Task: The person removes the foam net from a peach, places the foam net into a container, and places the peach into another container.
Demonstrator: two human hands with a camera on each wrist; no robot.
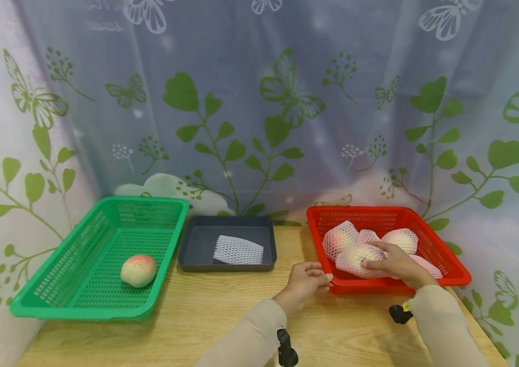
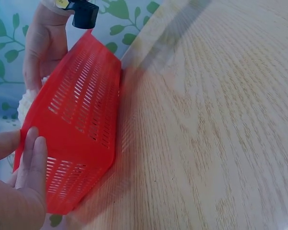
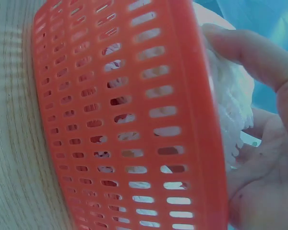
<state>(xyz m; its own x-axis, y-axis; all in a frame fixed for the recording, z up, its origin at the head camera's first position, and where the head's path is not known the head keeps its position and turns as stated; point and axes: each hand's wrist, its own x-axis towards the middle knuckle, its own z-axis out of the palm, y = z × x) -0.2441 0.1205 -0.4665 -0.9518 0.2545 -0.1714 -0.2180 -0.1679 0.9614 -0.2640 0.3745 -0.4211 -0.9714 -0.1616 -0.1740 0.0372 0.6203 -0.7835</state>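
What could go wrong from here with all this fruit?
The front netted peach in the right grip might slip, or drag the netted fruit crowded beside it. The red basket could shift or tilt if the left grip, pinching its rim, pulls. The bare peach in the green basket may roll and bruise, being unwrapped.

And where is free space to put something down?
Bare table in front of the tray, between the green basket and the left hand; also inside the green basket, behind the peach. Crowded: the red basket, with netted fruit and the right hand.
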